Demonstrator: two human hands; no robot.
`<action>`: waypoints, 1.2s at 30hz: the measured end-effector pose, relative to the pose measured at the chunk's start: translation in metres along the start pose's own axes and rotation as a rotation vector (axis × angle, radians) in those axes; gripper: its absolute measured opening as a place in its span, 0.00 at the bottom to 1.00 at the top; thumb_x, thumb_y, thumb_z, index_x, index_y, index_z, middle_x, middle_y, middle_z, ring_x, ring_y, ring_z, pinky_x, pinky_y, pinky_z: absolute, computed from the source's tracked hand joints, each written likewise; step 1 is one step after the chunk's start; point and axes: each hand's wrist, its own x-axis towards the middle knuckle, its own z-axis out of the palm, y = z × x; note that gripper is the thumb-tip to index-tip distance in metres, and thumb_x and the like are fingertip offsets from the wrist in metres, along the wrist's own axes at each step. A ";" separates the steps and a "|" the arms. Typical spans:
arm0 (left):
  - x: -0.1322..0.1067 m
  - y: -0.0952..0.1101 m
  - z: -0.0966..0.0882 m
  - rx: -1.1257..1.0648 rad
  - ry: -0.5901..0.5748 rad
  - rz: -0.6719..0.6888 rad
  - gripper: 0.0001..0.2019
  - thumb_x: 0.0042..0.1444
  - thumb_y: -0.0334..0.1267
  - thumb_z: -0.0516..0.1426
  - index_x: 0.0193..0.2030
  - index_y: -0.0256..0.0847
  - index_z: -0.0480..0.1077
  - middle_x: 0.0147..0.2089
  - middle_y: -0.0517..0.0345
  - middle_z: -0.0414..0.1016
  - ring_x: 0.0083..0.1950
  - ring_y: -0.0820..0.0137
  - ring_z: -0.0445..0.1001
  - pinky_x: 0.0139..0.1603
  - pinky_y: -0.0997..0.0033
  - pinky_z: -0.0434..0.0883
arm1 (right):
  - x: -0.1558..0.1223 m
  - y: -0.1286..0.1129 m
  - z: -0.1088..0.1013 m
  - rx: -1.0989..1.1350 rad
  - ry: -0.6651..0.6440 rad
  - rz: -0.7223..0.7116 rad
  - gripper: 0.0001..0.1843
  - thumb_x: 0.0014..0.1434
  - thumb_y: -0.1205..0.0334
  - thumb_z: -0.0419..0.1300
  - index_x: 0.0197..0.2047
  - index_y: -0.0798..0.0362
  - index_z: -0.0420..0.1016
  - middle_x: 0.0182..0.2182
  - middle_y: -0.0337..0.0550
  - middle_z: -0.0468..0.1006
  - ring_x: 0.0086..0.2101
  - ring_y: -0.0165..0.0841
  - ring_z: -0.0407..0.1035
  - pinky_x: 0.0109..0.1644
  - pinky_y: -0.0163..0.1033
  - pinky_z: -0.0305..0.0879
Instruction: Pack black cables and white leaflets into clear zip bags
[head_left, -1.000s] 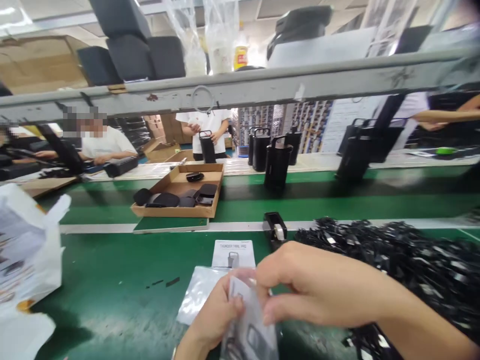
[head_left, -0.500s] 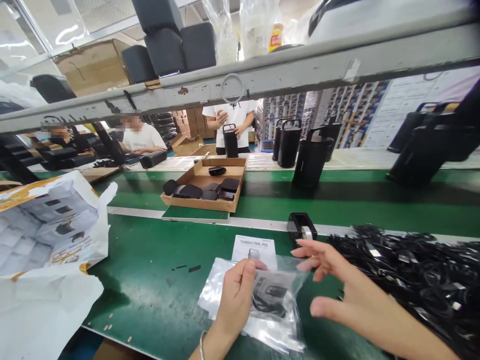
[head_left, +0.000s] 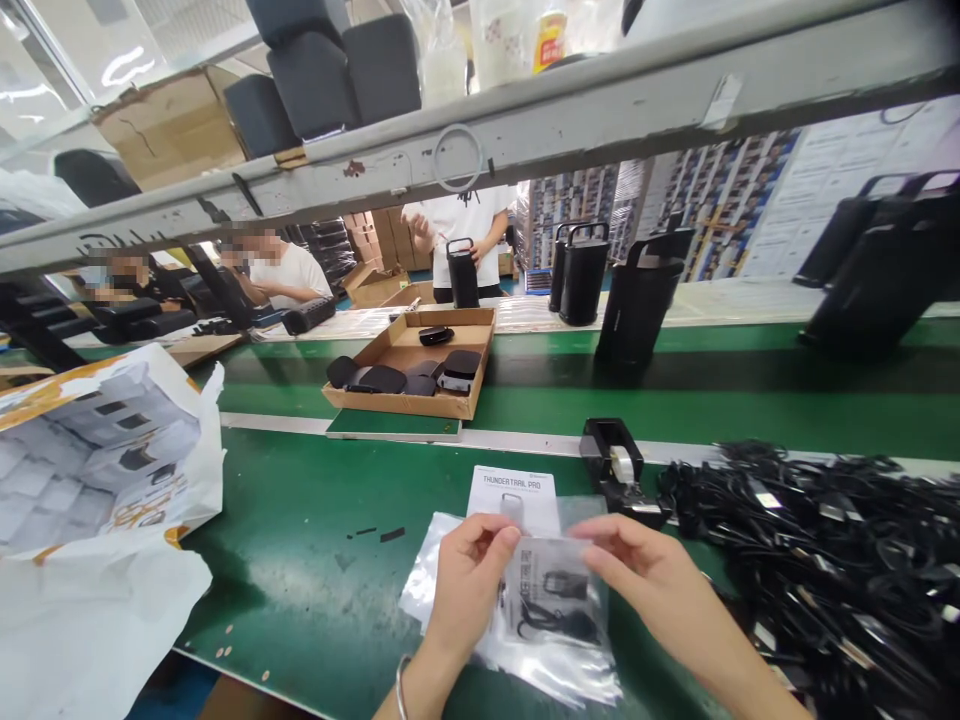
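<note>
While I watched, the left hand point(head_left: 465, 575) and right hand point(head_left: 645, 565) each pinched an upper edge of a clear bag point(head_left: 559, 590), held over loose plastic point(head_left: 429, 562), dark cable point(head_left: 555, 622) inside. Handling its mouth seemed the step; next, I judged, called for steady tension. The booklet point(head_left: 514, 482) behind read "THUNDER TRAIL PRO"; the bag's sideways print was blurred.

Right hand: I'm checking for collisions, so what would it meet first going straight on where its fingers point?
The clear bag, which the right hand seems to touch; past it, the left hand looks next, though depth is unclear.
</note>
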 end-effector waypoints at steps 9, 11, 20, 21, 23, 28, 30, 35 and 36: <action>0.003 0.015 -0.017 -0.275 -0.182 -0.168 0.24 0.51 0.55 0.59 0.49 0.41 0.72 0.48 0.46 0.77 0.50 0.58 0.74 0.50 0.62 0.67 | 0.001 0.002 -0.013 -0.195 -0.051 -0.134 0.14 0.56 0.62 0.54 0.35 0.48 0.82 0.37 0.43 0.82 0.40 0.39 0.74 0.48 0.44 0.68; 0.001 0.012 -0.012 -0.247 -0.193 -0.200 0.28 0.49 0.59 0.58 0.49 0.40 0.70 0.47 0.46 0.77 0.49 0.58 0.74 0.48 0.63 0.68 | -0.002 0.004 -0.012 -0.195 -0.079 -0.169 0.15 0.56 0.65 0.52 0.32 0.48 0.81 0.36 0.43 0.81 0.39 0.38 0.74 0.47 0.43 0.68; -0.002 -0.021 0.005 -0.046 -0.104 -0.126 0.17 0.50 0.52 0.61 0.30 0.38 0.70 0.27 0.58 0.73 0.32 0.68 0.72 0.35 0.72 0.67 | 0.022 0.014 -0.052 -0.479 0.470 0.039 0.20 0.53 0.46 0.53 0.38 0.51 0.76 0.40 0.50 0.74 0.28 0.39 0.69 0.36 0.48 0.64; -0.003 -0.022 0.005 -0.062 -0.091 -0.122 0.16 0.51 0.51 0.61 0.30 0.38 0.69 0.27 0.59 0.72 0.31 0.69 0.71 0.34 0.73 0.67 | 0.027 0.014 -0.057 -0.467 0.444 0.086 0.19 0.52 0.45 0.55 0.32 0.51 0.76 0.33 0.48 0.75 0.24 0.38 0.67 0.33 0.47 0.64; -0.003 -0.024 0.005 -0.086 -0.077 -0.121 0.16 0.51 0.51 0.61 0.30 0.38 0.68 0.27 0.60 0.70 0.30 0.71 0.69 0.33 0.74 0.66 | 0.035 0.013 -0.061 -0.394 0.353 0.135 0.19 0.49 0.44 0.59 0.22 0.51 0.73 0.20 0.40 0.71 0.19 0.35 0.64 0.26 0.43 0.62; -0.005 -0.024 0.007 -0.122 -0.071 -0.149 0.17 0.51 0.51 0.61 0.29 0.39 0.66 0.25 0.63 0.67 0.28 0.72 0.68 0.31 0.75 0.66 | 0.027 0.014 -0.044 -0.121 0.284 0.155 0.21 0.49 0.40 0.58 0.26 0.51 0.73 0.23 0.39 0.74 0.24 0.34 0.71 0.29 0.39 0.71; -0.005 -0.023 0.007 -0.132 -0.076 -0.160 0.17 0.51 0.52 0.61 0.29 0.39 0.66 0.25 0.62 0.68 0.28 0.72 0.68 0.31 0.74 0.66 | 0.018 0.021 -0.036 -0.065 0.285 0.135 0.23 0.50 0.38 0.56 0.29 0.52 0.75 0.34 0.45 0.78 0.35 0.38 0.75 0.39 0.41 0.73; -0.005 -0.022 0.007 -0.129 -0.077 -0.153 0.17 0.52 0.53 0.60 0.30 0.40 0.65 0.27 0.61 0.70 0.28 0.71 0.69 0.31 0.74 0.66 | 0.002 0.044 -0.036 -0.224 0.406 0.119 0.18 0.43 0.43 0.62 0.19 0.50 0.74 0.46 0.50 0.71 0.49 0.51 0.64 0.45 0.50 0.67; -0.006 -0.021 0.007 -0.121 -0.075 -0.141 0.17 0.52 0.52 0.60 0.30 0.40 0.65 0.27 0.61 0.70 0.28 0.71 0.69 0.31 0.74 0.66 | -0.002 0.044 -0.036 -0.284 0.441 0.121 0.16 0.41 0.45 0.64 0.18 0.49 0.74 0.45 0.50 0.71 0.48 0.53 0.64 0.43 0.52 0.66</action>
